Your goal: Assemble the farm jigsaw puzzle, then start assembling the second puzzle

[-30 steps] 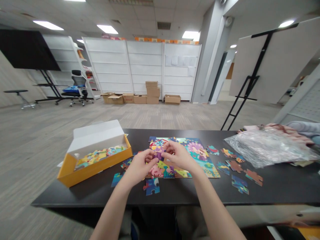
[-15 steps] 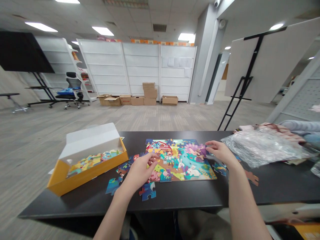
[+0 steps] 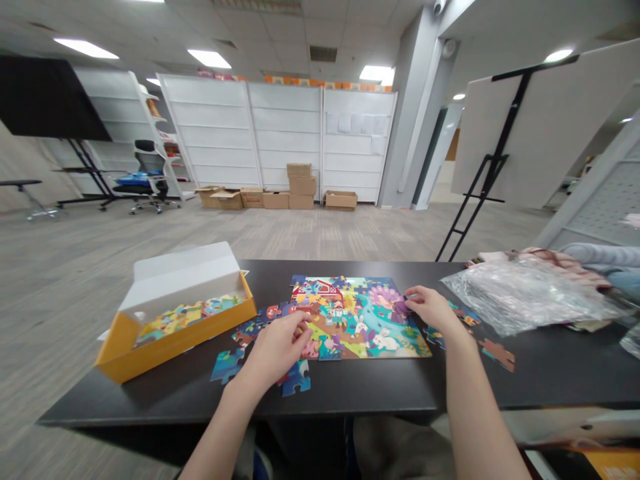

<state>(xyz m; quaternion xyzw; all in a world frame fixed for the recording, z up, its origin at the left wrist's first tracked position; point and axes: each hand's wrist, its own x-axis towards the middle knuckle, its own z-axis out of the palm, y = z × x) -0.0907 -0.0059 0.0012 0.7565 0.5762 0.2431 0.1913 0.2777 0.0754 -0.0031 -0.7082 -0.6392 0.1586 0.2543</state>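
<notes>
A colourful jigsaw puzzle (image 3: pixel 370 327) with a red barn, white rabbits and a purple bird lies mostly joined on the black table. At its right edge, my right hand (image 3: pixel 431 312) pinches a small purple puzzle piece (image 3: pixel 405 299), partly covered by the fingers. My left hand (image 3: pixel 280 343) hovers over or rests on the puzzle's left edge; its fingers are loosely bent, thumb apart, with nothing visible in them. Beside that wrist are loose blue pieces (image 3: pixel 227 365) and another blue piece (image 3: pixel 299 379). More pieces lie under the right forearm, including a brown one (image 3: pixel 499 353).
An open yellow box (image 3: pixel 175 347) with a white lid holds more pieces on the left. Clear plastic wrapping (image 3: pixel 525 293) and folded cloth occupy the table's right side. Beyond the table stand cardboard boxes (image 3: pixel 300 187), white shelving and a board on a black stand.
My right hand has moved slightly left and down, bringing its fingertips against the puzzle's right edge. My left hand's fingers have drawn a little closer together near the left edge.
</notes>
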